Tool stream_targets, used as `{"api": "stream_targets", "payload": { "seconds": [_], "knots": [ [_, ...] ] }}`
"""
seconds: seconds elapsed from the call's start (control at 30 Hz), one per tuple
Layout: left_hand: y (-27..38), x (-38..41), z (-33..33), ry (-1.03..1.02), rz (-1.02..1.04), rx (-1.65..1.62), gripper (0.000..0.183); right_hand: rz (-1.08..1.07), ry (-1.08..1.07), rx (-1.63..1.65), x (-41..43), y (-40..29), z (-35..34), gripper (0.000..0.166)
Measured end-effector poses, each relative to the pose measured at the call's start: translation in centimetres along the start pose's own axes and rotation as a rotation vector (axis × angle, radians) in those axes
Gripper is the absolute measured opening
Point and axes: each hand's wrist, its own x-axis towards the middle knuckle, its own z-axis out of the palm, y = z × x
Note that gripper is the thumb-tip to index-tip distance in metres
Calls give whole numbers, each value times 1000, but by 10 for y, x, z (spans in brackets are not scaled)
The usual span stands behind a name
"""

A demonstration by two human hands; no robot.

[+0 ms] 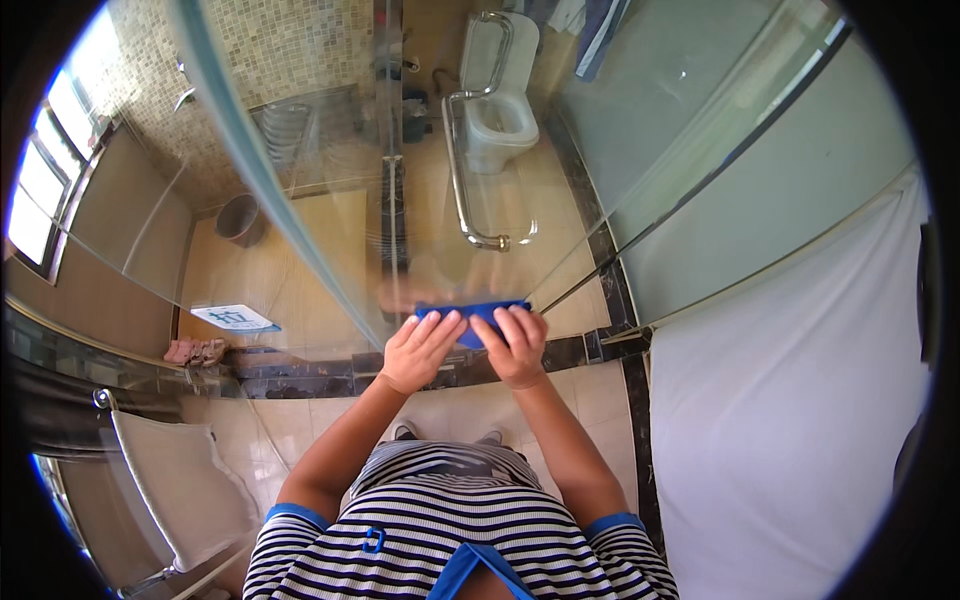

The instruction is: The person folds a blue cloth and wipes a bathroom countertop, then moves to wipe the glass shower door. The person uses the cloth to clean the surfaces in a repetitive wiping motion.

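A folded blue cloth [472, 340] lies against a clear glass door panel in front of my chest. My left hand [417, 354] presses its fingers over the left part of the cloth. On the right part, my right hand [516, 346] grips with bent fingers. Faint reflections of both hands show in the glass just beyond. Farther up the panel is a bent chrome tubular handle [459, 180]. The back of the cloth and the fingertips' undersides are partly hidden.
Behind the glass stand a white toilet [501, 133] and a bucket [238, 219]. A sign [235, 318] bearing writing is at left, above pink slippers [195, 351]. A towel [180, 480] hangs lower left; white fabric [780, 420] covers something at right. A dark stone threshold [300, 384] crosses the floor.
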Motion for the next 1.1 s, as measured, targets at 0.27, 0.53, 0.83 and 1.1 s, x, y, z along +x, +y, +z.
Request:
{"api": "stream_targets", "payload": {
  "seconds": [0.27,0.53,0.83,1.1],
  "knots": [
    [22,69,-4,242,-99,64,37,-79,195,-28,54,35,-23,27],
    [46,-18,6,-317,-83,-90,43,31,-274,184,-45,15,-12,35],
    [86,-12,-26,-3,-1263,-1946,80,204,-27,456,-3,31,-78,44],
    [101,66,-70,-162,-1471,-1827,27,274,-143,558,-3,49,-106,49]
  ]
}}
